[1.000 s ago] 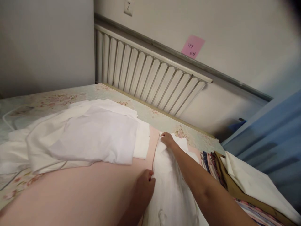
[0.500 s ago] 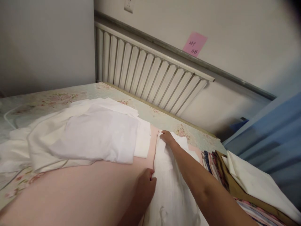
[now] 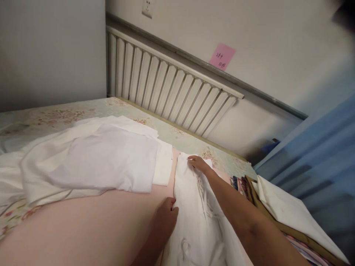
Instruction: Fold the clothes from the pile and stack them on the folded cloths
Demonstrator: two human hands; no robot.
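Observation:
A white garment (image 3: 191,214) with wrinkles down its middle and a small thread loop near its front lies lengthwise on the pink cloth cover (image 3: 111,221). At its left edge, about halfway along, my left hand (image 3: 168,214) is closed with the edge at its fingertips. Farther off, my right hand (image 3: 199,163) pinches the fabric near the far end, a little in from the left corner. My right forearm crosses above the garment and hides part of its right side.
On the left lies a loose heap of white cloth (image 3: 111,159). At right stand folded fabrics, including a brown piece (image 3: 277,218) and a white piece (image 3: 299,210). Behind the floral tablecloth (image 3: 63,114) is a radiator (image 3: 166,85); a blue curtain (image 3: 310,170) hangs at right.
My right hand has shifted a little rightward from the garment's far left corner. The fabric there lies flatter, with wrinkles showing along the middle. My left hand stays at the edge.

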